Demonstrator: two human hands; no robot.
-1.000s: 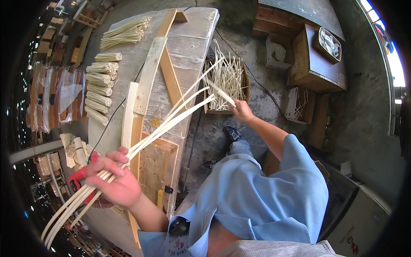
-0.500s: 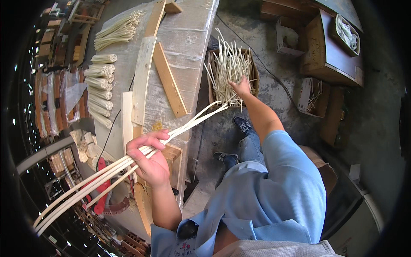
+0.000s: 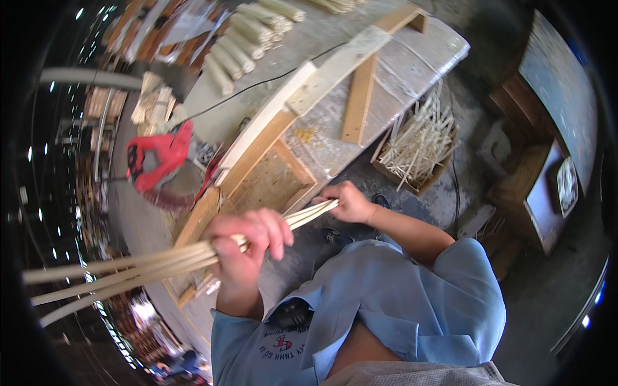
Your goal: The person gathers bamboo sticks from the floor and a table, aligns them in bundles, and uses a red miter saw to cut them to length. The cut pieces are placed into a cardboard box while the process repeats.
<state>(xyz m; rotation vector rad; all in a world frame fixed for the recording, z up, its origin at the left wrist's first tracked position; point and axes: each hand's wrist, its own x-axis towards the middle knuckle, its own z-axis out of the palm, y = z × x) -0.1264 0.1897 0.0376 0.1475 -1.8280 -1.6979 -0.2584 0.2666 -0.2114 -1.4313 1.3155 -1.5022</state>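
Several long, pale rattan-like canes run through the grip of my left hand, whose fingers are wrapped round them. Their long ends stretch out to the left. My right hand is closed on the other end of the same canes, in front of my body. Beyond my hands stands a table with a wooden fence of boards fixed along it. A red power saw, seemingly a mitre saw, sits at the fence's near left end. Motion blurs my left fingers somewhat.
A box full of loose pale canes stands on the floor right of the table. Bundles of cut canes lie at the table's far side. A black cable crosses the tabletop. At right are a wooden cabinet and a tray with white contents.
My right hand has left the cane box and come back to close on the ends of the held canes. The view has swung left, bringing the red saw further in.
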